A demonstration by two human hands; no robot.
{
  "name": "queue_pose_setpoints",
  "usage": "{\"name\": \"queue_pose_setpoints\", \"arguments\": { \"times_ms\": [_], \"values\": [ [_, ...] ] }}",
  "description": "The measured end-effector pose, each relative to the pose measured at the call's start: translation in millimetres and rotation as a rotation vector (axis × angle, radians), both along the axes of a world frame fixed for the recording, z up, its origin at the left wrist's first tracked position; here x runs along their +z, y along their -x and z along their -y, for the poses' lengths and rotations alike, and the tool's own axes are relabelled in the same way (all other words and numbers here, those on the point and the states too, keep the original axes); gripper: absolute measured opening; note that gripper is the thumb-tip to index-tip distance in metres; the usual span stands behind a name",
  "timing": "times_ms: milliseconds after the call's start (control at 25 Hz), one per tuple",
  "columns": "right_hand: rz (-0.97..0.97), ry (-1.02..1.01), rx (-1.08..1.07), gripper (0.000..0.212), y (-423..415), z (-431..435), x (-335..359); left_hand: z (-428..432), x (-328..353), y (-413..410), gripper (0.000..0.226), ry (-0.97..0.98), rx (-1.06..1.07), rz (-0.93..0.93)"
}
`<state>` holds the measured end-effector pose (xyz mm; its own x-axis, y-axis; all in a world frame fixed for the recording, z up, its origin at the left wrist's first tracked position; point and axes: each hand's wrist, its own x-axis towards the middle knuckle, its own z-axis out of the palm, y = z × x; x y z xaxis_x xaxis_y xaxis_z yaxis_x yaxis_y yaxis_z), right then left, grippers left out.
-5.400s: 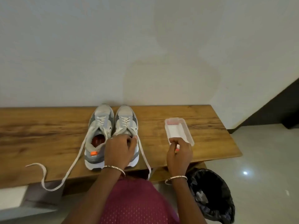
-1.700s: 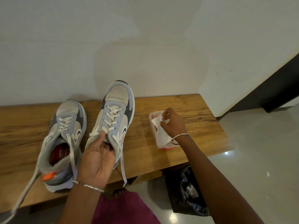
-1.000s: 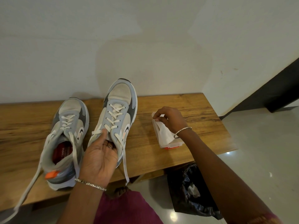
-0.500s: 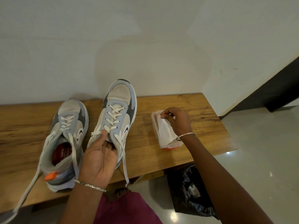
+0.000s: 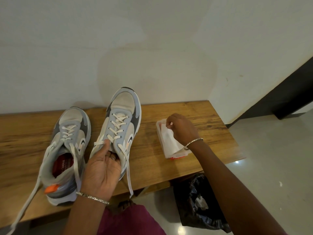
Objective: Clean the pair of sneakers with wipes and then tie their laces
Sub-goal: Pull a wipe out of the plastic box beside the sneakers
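My left hand [image 5: 101, 168] grips the right grey-and-white sneaker [image 5: 122, 114] by its collar, fingers inside the opening, and holds it tilted with the toe raised over the wooden bench [image 5: 194, 155]. Its untied lace hangs down past the bench's front edge. The left sneaker [image 5: 67, 150] lies flat on the bench, laces loose, one lace trailing off to the lower left. My right hand [image 5: 182, 128] pinches a white wipe [image 5: 169, 141] at the top of the open wipes box [image 5: 176, 154], which sits on the bench to the right.
A black bin bag [image 5: 199, 206] with crumpled white bits inside stands on the tiled floor under the bench's right end. A white wall runs right behind the bench. My maroon clothing shows at the bottom centre.
Since the earliest frame my left hand has lifted the right sneaker off the bench. Over the last second my right hand keeps working at the wipe in the box; the sneaker barely moves.
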<state>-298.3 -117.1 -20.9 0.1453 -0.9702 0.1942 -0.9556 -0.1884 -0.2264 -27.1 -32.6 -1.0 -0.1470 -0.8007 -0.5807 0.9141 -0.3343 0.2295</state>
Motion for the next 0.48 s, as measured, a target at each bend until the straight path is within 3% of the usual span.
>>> {"name": "queue_pose_setpoints", "arguments": {
  "times_ms": [120,240,480],
  "values": [
    [0.047,0.042,0.041,0.017,3,1,4,0,0,0,0.047,0.002,-0.005,-0.007],
    [0.111,-0.057,0.104,0.018,2,2,7,-1,1,0,0.044,0.007,-0.002,-0.013],
    [-0.017,-0.259,0.222,0.016,2,13,4,1,-3,-1,0.049,0.023,-0.004,-0.006]
  ]
}}
